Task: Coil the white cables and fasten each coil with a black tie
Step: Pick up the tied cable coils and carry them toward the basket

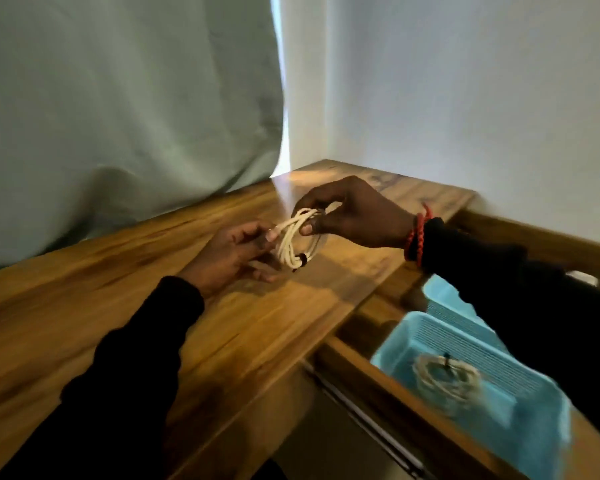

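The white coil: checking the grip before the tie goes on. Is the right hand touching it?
Touching. The head view shows the right hand pinching the top of the white coil between thumb and fingers.

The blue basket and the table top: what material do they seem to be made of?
Blue basket: probably moulded plastic, matt, with fine ribbed slots in its walls. Table top: looks like wood or wood-look laminate, with brown grain streaks and a slight sheen; the picture cannot settle which.
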